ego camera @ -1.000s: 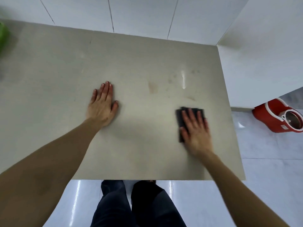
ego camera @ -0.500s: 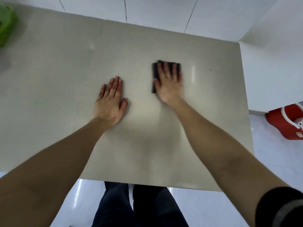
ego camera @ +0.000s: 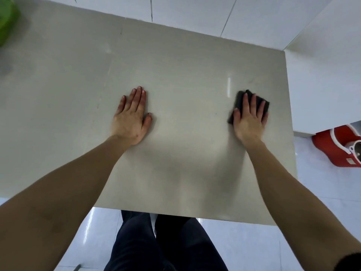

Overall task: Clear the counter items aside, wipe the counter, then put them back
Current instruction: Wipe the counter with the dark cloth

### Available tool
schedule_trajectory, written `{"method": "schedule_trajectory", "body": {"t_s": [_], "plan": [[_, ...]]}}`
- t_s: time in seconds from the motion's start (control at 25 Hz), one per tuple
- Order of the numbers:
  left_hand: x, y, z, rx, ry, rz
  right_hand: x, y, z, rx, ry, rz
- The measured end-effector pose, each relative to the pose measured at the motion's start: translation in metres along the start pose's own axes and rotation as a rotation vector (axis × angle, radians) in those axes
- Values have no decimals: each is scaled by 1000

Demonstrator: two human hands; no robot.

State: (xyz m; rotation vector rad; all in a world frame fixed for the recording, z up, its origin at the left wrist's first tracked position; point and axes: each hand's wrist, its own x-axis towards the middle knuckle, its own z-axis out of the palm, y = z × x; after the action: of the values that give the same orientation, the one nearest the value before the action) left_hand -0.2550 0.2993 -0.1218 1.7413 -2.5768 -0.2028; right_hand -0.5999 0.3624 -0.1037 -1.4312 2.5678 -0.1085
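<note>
Hands lie flat on the pale grey stone counter [ego camera: 175,65], one at the middle and one toward its right edge. The left hand [ego camera: 131,118] rests palm down at the counter's centre, its fingers straight and close together, thumb angled out to the right, holding nothing. The right hand [ego camera: 249,118] presses down on a dark grey folded cloth [ego camera: 239,97] near the counter's right edge, fingers straight and slightly spread over it; the cloth shows past the fingertips and beside the thumb, and how far it runs under the palm cannot be told. A blurred green object [ego camera: 6,18], perhaps a container, sits at the counter's far left corner. Beyond the counter's right edge a red and white mop bucket [ego camera: 336,147] stands on the glossy white tiled floor [ego camera: 244,247]. Dark trousers [ego camera: 166,243] show below the counter's near edge.
</note>
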Motion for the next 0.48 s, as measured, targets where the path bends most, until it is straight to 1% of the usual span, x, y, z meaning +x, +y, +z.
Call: {"method": "schedule_trajectory", "body": {"t_s": [0.04, 0.08, 0.16, 0.24, 0.32, 0.36, 0.4, 0.48], "plan": [[0, -1, 1, 6, -1, -3, 9, -22, 2, 7, 6, 27], [0, -1, 1, 12, 0, -3, 12, -50, 6, 2, 4, -4], [2, -2, 1, 17, -2, 0, -1, -109, 19, -14, -18, -194], [1, -2, 0, 1, -6, 6, -43, -146, 32, -46, -35, -436], [1, -2, -2, -34, -8, 1, -88, -136, 39, -71, -63, -621], [3, -3, -5, -56, -4, -4, -97, -116, 38, -62, -67, -648], [8, -2, -6, -75, 0, -6, -98, -89, 36, -54, -61, -623], [22, 2, -8, -82, 9, -3, -83, -33, 26, -58, -20, -491]]}}
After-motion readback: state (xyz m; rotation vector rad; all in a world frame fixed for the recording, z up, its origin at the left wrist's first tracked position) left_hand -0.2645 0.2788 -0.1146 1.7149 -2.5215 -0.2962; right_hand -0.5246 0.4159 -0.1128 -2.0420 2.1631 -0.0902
